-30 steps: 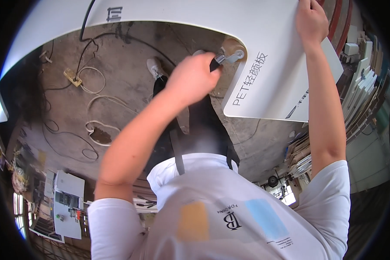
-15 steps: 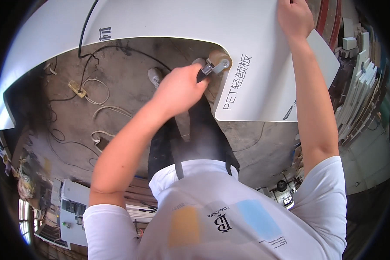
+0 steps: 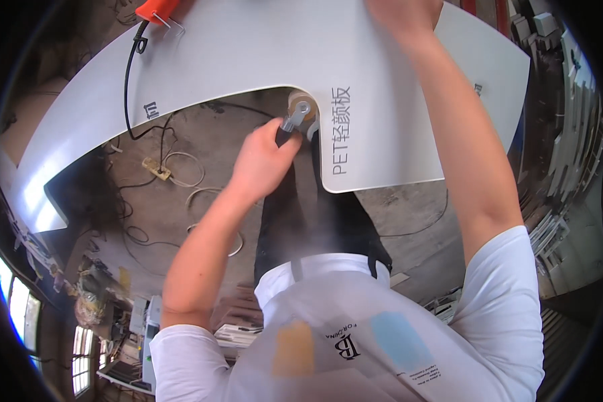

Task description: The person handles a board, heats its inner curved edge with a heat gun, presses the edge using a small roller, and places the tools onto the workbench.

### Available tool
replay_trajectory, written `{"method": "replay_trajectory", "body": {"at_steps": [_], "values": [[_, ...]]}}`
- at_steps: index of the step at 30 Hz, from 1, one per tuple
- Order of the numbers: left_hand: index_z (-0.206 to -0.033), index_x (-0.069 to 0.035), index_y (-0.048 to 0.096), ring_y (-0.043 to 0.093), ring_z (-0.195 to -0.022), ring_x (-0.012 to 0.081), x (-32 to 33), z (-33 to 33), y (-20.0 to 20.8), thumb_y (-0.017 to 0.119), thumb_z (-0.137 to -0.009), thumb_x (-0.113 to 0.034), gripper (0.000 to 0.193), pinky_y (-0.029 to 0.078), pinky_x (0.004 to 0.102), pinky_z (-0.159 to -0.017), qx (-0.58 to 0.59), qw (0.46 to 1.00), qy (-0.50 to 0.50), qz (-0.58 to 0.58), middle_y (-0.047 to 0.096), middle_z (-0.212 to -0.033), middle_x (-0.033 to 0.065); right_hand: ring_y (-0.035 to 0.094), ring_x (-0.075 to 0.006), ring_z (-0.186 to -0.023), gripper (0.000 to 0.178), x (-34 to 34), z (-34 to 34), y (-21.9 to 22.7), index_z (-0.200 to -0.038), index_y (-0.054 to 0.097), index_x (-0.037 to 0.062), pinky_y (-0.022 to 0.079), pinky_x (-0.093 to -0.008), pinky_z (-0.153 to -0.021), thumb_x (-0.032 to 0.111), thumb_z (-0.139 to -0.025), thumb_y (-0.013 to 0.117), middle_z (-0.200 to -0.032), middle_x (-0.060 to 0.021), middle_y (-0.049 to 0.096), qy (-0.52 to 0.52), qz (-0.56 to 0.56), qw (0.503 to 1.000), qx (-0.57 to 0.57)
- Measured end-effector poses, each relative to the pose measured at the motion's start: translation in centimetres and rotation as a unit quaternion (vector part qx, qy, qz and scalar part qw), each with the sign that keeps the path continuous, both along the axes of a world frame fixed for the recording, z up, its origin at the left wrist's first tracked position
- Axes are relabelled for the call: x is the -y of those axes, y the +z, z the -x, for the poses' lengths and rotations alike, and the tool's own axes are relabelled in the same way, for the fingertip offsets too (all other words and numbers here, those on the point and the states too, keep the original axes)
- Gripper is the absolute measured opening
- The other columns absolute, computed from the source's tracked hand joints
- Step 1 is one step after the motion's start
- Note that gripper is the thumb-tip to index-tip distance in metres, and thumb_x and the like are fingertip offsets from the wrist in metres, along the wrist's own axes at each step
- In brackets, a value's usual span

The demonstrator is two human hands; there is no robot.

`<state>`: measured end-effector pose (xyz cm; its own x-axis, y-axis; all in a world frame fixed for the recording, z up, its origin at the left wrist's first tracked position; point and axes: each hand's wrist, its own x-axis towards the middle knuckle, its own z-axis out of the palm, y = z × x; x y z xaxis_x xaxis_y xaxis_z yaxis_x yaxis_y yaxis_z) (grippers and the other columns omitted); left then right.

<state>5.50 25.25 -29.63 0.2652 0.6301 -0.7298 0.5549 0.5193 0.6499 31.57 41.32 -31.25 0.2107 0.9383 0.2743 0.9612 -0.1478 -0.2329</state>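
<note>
My left hand [image 3: 264, 161] is closed round the dark handle of a small hand roller [image 3: 301, 108]. Its tan wheel sits in the rounded inner corner of a large white curved panel [image 3: 248, 50], at or very near the edge. My right hand [image 3: 409, 17] is over the upper right of the panel, cut off by the top of the picture. Its fingers are out of sight, so what they do does not show. Dark printing runs along the panel's face.
An orange tool [image 3: 157, 9] with a wire stand and black cord [image 3: 128, 87] rests at the panel's far left. On the concrete floor lie a yellowish power strip [image 3: 155, 168] and looped cables. Stacked strips and boards [image 3: 569, 134] line the right side.
The roller and my left hand shift slightly left and nearer to me. My right hand moves left and farther away. With the view's shift, the orange tool comes into sight.
</note>
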Motion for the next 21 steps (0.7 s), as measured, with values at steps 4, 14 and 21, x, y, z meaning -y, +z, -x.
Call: {"method": "replay_trajectory", "body": {"at_steps": [4, 14, 21], "values": [[-0.095, 0.002, 0.061, 0.052, -0.065, 0.0211, -1.2, 1.8, 0.2, 0.066, -0.091, -0.022, 0.025, 0.045, 0.0375, -0.065, -0.053, 0.985, -0.162, -0.011, 0.055, -0.071, 0.0117, 0.068, -0.0367, -0.090, 0.032, 0.1, -0.3, -0.2, -0.078, 0.071, 0.0054, 0.052, -0.0513, -0.082, 0.031, -0.090, 0.056, -0.090, -0.0165, 0.071, -0.002, -0.009, 1.000, -0.003], [-0.082, -0.005, 0.051, 0.049, -0.049, 0.0098, 0.9, -2.8, 1.4, 0.066, -0.097, -0.020, 0.026, 0.038, 0.0308, -0.045, 0.012, 0.978, 0.146, 0.147, 0.051, -0.063, -0.0001, 0.068, -0.0340, -0.093, 0.032, 0.4, -0.4, 0.4, -0.082, 0.074, 0.0066, 0.051, -0.0501, -0.087, 0.032, -0.090, 0.056, -0.092, -0.0136, 0.072, -0.009, -0.002, 0.999, -0.032], [-0.085, -0.002, 0.056, 0.051, -0.052, 0.0123, 1.2, -2.3, 0.3, 0.066, -0.096, -0.021, 0.024, 0.042, 0.0325, -0.050, -0.028, 0.985, 0.125, 0.116, 0.053, -0.063, 0.0026, 0.067, -0.0342, -0.095, 0.033, 0.6, -0.8, -0.1, -0.084, 0.074, 0.0063, 0.050, -0.0502, -0.090, 0.032, -0.091, 0.055, -0.094, -0.0134, 0.072, -0.003, -0.014, 0.999, -0.040]]}}
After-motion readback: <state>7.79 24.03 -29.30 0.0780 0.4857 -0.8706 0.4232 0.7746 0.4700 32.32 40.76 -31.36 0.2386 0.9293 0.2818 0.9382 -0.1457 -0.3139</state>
